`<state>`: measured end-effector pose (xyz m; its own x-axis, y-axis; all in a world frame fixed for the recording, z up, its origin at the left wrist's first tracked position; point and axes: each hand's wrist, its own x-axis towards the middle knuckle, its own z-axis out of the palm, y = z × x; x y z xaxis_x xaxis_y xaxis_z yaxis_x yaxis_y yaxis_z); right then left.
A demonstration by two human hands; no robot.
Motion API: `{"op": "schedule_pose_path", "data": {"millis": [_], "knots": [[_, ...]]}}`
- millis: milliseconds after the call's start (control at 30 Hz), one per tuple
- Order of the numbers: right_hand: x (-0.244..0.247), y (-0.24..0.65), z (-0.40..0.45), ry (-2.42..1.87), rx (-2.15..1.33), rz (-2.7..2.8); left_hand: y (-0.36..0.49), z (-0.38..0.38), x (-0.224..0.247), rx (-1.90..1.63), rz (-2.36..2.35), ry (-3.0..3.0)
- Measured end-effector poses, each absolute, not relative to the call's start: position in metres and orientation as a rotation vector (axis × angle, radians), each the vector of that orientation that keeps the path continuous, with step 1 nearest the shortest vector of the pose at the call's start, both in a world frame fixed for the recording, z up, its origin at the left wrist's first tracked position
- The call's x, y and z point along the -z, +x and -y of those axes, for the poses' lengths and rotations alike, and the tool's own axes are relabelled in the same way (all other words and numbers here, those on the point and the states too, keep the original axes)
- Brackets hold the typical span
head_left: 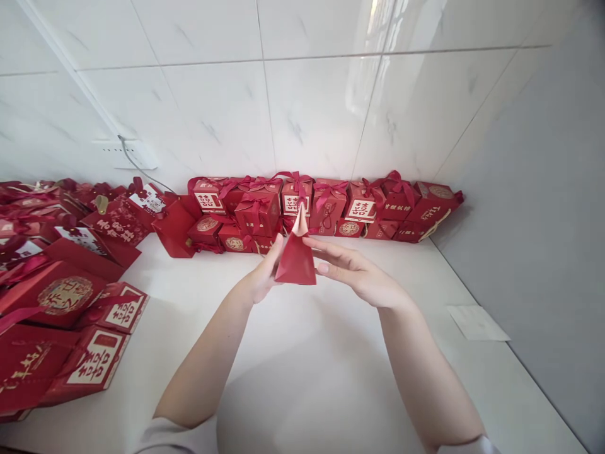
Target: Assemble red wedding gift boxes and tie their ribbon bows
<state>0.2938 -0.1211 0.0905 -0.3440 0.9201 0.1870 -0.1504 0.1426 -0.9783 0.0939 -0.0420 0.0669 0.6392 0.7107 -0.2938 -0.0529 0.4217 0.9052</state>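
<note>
A red paper bag [296,261] is between the two hands near the middle of the scene, above the white tabletop [302,366], wide at its near end and narrowing to a folded far end where a pale inside shows. The left hand [265,274] is against its left side, the thumb along the edge; the other fingers are mostly hidden, so I cannot tell how tightly they close. The right hand [350,271] reaches in from the right with its fingers stretched and a little spread, the tips touching or just beside the bag's right side. Beyond them, a row of red boxes [326,214], stacked in two layers and tied with dark red ribbons [399,183], stands along the tiled wall [212,113]. More red boxes and bags crowd the left side in a pile [61,296]. A white sheet [478,323] lies at the right, beside a grey panel [539,208].
</note>
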Motion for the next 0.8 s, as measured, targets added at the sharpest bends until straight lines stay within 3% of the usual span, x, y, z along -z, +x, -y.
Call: {"op": "schedule_pose_path", "data": {"millis": [233,467,800], "knots": [[-0.092,0.295,0.123,-0.889,-1.315,1.526,0.106,0.045,-0.063,-0.515,-0.635,1.014],[-0.073,0.275,0.118,-1.191,-0.785,1.655,0.107,0.051,-0.064,-0.702,-0.894,1.447],[-0.063,0.269,0.110,-1.354,-0.290,1.857,0.098,0.058,-0.067,-0.460,-1.200,1.790]]}}
